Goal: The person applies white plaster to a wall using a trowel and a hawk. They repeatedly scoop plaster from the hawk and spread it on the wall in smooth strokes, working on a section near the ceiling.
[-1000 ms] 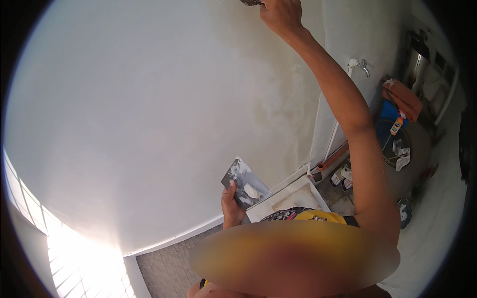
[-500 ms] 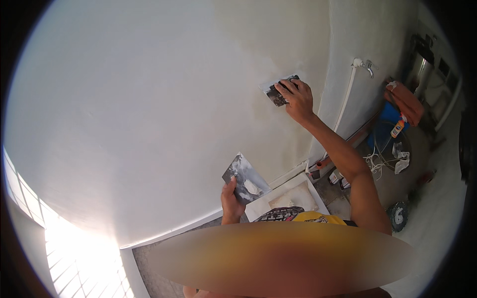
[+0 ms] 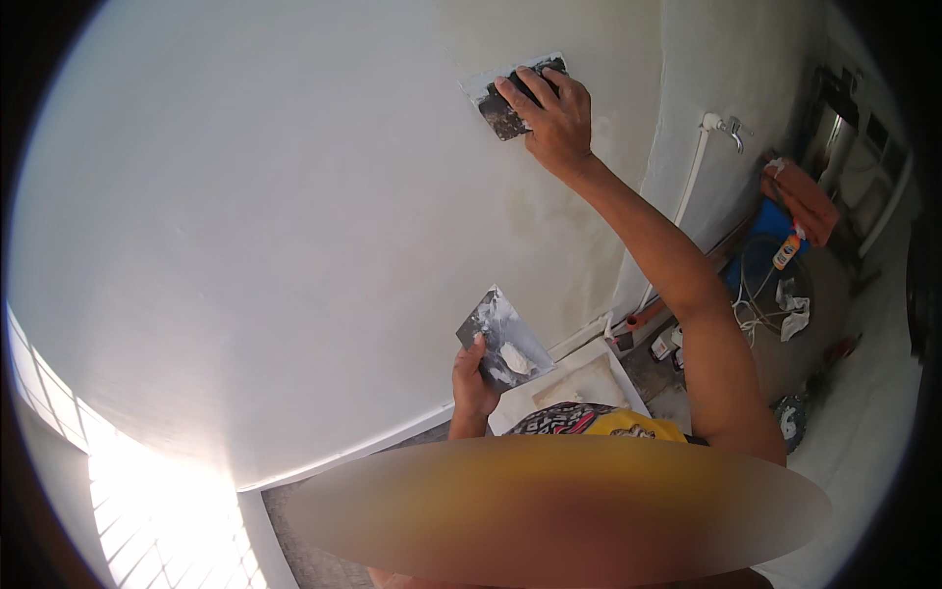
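Head view: two bare hands, well apart, each clamped on a flat tool. Item, right hand (image 3: 557,120): arm raised, fingers spread over the dark, smeared back of a scraper (image 3: 502,120), thumb hidden; the scraper lies at the upper middle, its pale edge up against a whitish wall (image 3: 294,216). Item, left hand (image 3: 474,390): lower, nearer the body, gripping one side of a grey plate (image 3: 502,322), thumb on top, other fingers hidden beneath. On the plate, a lump of white paste (image 3: 517,359) and thinner smears. Beside and beyond the plate, low down, a white tray (image 3: 632,384) with a pale, flat thing inside, kind unclear. To the right, a metal tap (image 3: 731,130) above a white pipe (image 3: 692,179); farther right, a reddish-brown cloth (image 3: 803,201), an orange bottle (image 3: 786,252) and a crumpled white scrap (image 3: 795,322). Foreground: yellow shirt (image 3: 636,426), largely blurred.
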Motion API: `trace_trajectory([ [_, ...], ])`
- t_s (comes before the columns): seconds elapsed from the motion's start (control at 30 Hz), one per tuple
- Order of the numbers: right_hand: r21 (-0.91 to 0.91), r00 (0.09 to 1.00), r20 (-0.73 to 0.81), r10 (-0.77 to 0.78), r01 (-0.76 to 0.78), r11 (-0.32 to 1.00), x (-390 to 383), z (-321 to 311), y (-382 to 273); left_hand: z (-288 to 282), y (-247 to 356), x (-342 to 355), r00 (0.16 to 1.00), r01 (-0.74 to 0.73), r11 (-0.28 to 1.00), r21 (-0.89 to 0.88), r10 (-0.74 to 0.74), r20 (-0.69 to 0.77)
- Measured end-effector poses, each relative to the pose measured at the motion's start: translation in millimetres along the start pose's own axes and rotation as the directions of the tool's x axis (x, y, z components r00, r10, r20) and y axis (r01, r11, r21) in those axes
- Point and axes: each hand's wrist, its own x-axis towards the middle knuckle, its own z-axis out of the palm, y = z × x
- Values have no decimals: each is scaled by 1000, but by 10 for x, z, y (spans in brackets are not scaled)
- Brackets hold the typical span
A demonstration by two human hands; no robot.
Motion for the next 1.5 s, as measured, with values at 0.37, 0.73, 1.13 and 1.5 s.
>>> trace_trajectory([
  [0.37,-72,982,-150,117,-129,989,739,-556,1370,32,-10,-24,1000,-25,998,65,25,4],
  [0.73,34,960,256,110,-123,992,-1528,-23,822,-47,23,23,997,83,996,-15,-83,-6],
  [1.13,89,994,106,-14,5,996,-1112,123,275,-24,92,14,998,41,999,27,-42,38],
  [1.5,-50,995,-85,56,-60,997,871,-87,1653,66,118,-29,998,62,998,33,-61,-20],
])
